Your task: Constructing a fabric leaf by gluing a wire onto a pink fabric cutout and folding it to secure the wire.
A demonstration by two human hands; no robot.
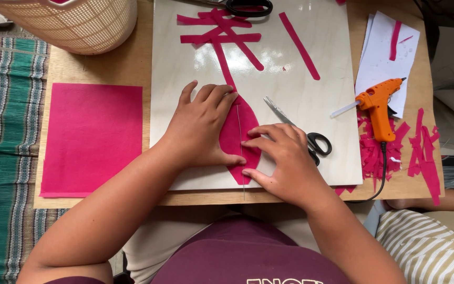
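- Your left hand [202, 125] lies flat, fingers spread, pressing down the left half of the pink leaf-shaped paper piece [239, 138], near the front edge of the white board [185, 63].
- Your right hand [285, 158] holds down the leaf's right edge, with forefinger and thumb tips close against the thin wire [240, 152] that runs along its midline and past the board's front edge.
- Judged from this, the leaf is cut out and the wire is laid; whether it is glued cannot be seen.
- The scissors [303, 134] lie just right of your right hand, partly under it.
- The pink paper sheet [93, 139] at the table's left edge is uncut.
- The orange glue gun [378, 108] rests near the right edge, over pink scraps [421, 152].
- Several pink strips [222, 31] lie crossed at the board's far edge, apparently not yet used.
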